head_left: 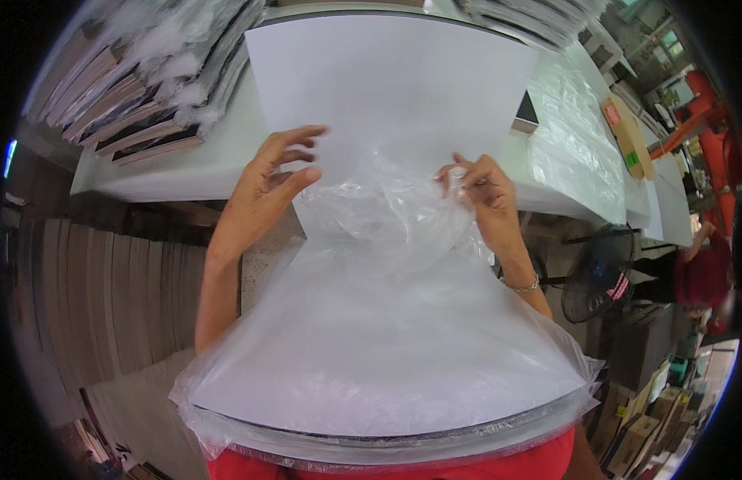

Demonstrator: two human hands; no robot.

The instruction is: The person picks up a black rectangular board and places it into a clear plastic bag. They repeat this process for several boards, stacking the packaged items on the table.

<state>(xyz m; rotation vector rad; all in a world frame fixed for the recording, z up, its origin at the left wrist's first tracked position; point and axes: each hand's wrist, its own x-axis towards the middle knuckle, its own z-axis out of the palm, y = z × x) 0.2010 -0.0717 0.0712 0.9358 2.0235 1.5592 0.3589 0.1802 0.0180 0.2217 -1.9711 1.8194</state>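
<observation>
A large white panel (391, 80) stretches from the white table toward my body. Its near part lies inside a clear plastic bag (395, 320), which reaches down to my red clothing. The film is bunched in wrinkles across the panel's middle. My left hand (271, 172) hovers at the left of these wrinkles, fingers apart and slightly curled, with nothing in it. On the other side, the curled fingers of my right hand (483, 188) pinch the gathered edge of the bag. A bracelet (519, 284) circles my right wrist.
Stacked film-wrapped panels (159, 104) rest at the table's far left. More plastic film (575, 144) covers the table (147, 180) on the right, near a tan cardboard piece (627, 136). Below stand a black fan (599, 272) and upright boards (107, 296). Another person (699, 268) is at far right.
</observation>
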